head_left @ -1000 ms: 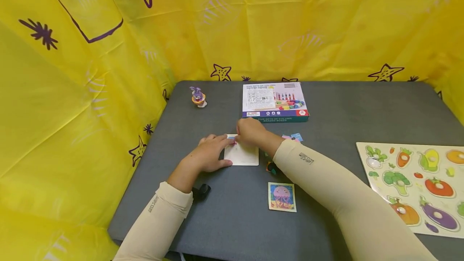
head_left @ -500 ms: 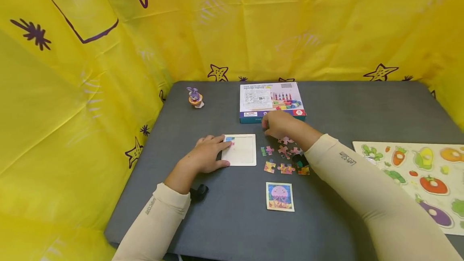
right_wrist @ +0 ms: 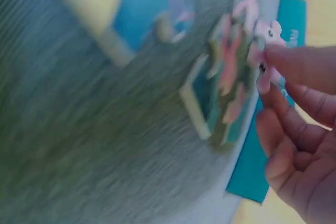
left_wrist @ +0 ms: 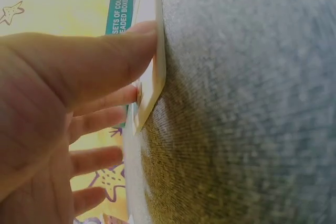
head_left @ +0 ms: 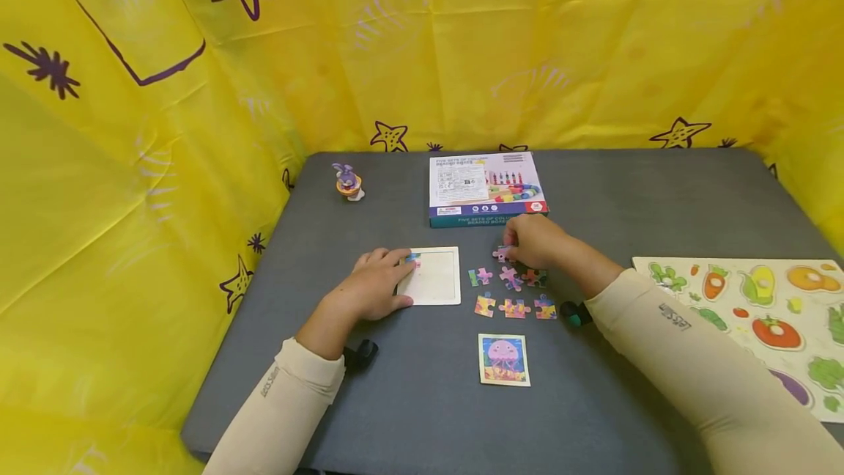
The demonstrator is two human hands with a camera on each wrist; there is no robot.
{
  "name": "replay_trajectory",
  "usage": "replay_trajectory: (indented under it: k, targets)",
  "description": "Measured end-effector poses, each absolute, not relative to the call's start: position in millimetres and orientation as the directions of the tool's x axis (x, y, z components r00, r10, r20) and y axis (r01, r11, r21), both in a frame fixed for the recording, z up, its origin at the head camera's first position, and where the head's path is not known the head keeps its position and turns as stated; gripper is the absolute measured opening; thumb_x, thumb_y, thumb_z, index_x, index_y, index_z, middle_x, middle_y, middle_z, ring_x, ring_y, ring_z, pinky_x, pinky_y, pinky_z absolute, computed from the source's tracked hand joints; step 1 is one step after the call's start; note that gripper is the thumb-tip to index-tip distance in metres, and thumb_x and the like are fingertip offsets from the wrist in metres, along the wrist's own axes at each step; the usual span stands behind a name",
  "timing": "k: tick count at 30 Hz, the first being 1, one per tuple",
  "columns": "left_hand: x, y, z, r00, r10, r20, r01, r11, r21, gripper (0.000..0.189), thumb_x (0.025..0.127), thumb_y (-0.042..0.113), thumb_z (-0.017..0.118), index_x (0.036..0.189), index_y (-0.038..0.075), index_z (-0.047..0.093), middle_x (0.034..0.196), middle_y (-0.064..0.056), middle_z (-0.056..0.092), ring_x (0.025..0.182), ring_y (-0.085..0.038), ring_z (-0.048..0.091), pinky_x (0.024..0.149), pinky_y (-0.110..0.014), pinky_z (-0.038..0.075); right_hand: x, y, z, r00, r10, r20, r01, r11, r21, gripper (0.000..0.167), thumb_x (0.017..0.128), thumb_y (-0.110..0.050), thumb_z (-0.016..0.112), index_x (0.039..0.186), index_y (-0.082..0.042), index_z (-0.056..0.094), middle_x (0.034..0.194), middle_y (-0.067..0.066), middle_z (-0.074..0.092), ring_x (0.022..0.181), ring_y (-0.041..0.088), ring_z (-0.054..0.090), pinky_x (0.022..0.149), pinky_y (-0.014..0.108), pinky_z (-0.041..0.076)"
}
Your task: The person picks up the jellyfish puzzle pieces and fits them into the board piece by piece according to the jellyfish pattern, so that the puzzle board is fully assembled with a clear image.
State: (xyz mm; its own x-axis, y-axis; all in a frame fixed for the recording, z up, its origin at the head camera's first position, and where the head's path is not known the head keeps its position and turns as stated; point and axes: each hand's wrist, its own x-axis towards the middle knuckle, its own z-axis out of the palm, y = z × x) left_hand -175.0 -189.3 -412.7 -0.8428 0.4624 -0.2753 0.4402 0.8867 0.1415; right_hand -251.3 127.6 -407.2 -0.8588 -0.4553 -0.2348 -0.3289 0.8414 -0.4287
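Note:
My left hand point(head_left: 376, 281) rests at the left side of a white puzzle tray point(head_left: 437, 281), fingers spread over its upper left corner. In the left wrist view its thumb point(left_wrist: 121, 56) lies along the tray's edge. A small blue-and-pink puzzle piece point(head_left: 415, 259) sits in that corner, partly under the fingertips. Right of the tray, my right hand point(head_left: 539, 240) pinches a pink puzzle piece with printed eyes point(right_wrist: 269, 59) between thumb and fingers. Below that hand several loose puzzle pieces point(head_left: 514, 308) lie in rough rows on the table.
A jellyfish picture card point(head_left: 504, 359) lies nearer the front. Behind the hands is a bead-set box point(head_left: 488, 189). A purple rabbit figurine point(head_left: 347, 182) stands at the back left. On the right lies a vegetable peg board point(head_left: 719, 292), partly covered by the right sleeve point(head_left: 686, 343).
My right hand has moved right from the tray to the loose pieces and now pinches the pink one. The left hand stays at the tray. The head view has shifted slightly.

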Motion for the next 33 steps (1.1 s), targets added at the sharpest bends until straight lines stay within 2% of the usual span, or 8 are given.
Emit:
replay_trajectory:
  k: [3, 7, 16, 22, 28, 33]
  targets:
    - [-174.9, -188.1, -413.0, -0.830, 0.486, -0.273, 0.458, 0.874, 0.163, 0.071, 0.096, 0.040, 0.070, 0.156, 0.012, 0.043, 0.161, -0.011, 0.041, 0.148, -0.036, 0.037, 0.121, -0.055, 0.025, -252.0, 117.9, -403.1, -0.868, -0.451, -0.205, -0.303, 0.811, -0.500, 0.009, 0.094, -0.016, 0.073, 0.089, -0.009, 0.069, 0.084, 0.005, 0.066, 0.080, 0.022, 0.059, 0.072, 0.035, 0.048]
    - [-176.1, -188.3, -413.5, -0.827, 0.491, -0.274, 0.456, 0.871, 0.183, 0.071, 0.095, 0.038, 0.071, 0.155, 0.010, 0.045, 0.161, -0.011, 0.042, 0.148, -0.034, 0.039, 0.122, -0.052, 0.027, -257.5, 94.7, -399.6, -0.861, -0.464, -0.210, -0.270, 0.765, -0.585, 0.008, 0.094, -0.017, 0.074, 0.090, -0.010, 0.073, 0.081, 0.005, 0.067, 0.076, 0.020, 0.058, 0.068, 0.032, 0.047]
    - [-179.3, -191.0, -413.1, -0.833, 0.481, -0.272, 0.438, 0.875, 0.204, 0.073, 0.094, 0.040, 0.073, 0.153, 0.007, 0.047, 0.159, -0.011, 0.044, 0.147, -0.034, 0.041, 0.120, -0.053, 0.030, -264.6, 33.4, -411.7, -0.823, -0.495, -0.280, -0.194, 0.706, -0.681, 0.007, 0.092, -0.020, 0.078, 0.092, -0.013, 0.079, 0.083, 0.003, 0.070, 0.079, 0.019, 0.060, 0.066, 0.027, 0.049]
    - [-179.7, -190.2, -413.8, -0.843, 0.482, -0.241, 0.443, 0.874, 0.200, 0.074, 0.092, 0.045, 0.073, 0.152, 0.009, 0.048, 0.157, -0.010, 0.048, 0.145, -0.034, 0.043, 0.120, -0.052, 0.031, -261.6, 10.1, -417.8, -0.829, -0.492, -0.268, -0.242, 0.746, -0.620, 0.006, 0.091, -0.017, 0.076, 0.087, -0.013, 0.079, 0.082, 0.001, 0.071, 0.078, 0.018, 0.061, 0.063, 0.025, 0.048]
    - [-179.7, -183.4, -416.6, -0.855, 0.473, -0.212, 0.456, 0.881, 0.127, 0.070, 0.096, 0.055, 0.062, 0.152, 0.014, 0.050, 0.150, -0.008, 0.053, 0.139, -0.035, 0.048, 0.118, -0.051, 0.033, -259.0, 3.5, -415.2, -0.833, -0.491, -0.254, -0.311, 0.797, -0.518, 0.011, 0.091, -0.021, 0.076, 0.083, -0.014, 0.076, 0.081, 0.001, 0.070, 0.076, 0.019, 0.062, 0.062, 0.026, 0.048]
    - [-179.1, -179.1, -414.7, -0.868, 0.449, -0.212, 0.440, 0.893, 0.092, 0.067, 0.098, 0.055, 0.060, 0.151, 0.015, 0.052, 0.148, -0.007, 0.054, 0.139, -0.033, 0.047, 0.118, -0.050, 0.032, -260.2, 6.4, -411.9, -0.854, -0.476, -0.211, -0.346, 0.822, -0.452, 0.015, 0.089, -0.024, 0.078, 0.080, -0.013, 0.073, 0.081, 0.002, 0.069, 0.079, 0.021, 0.061, 0.068, 0.032, 0.048]
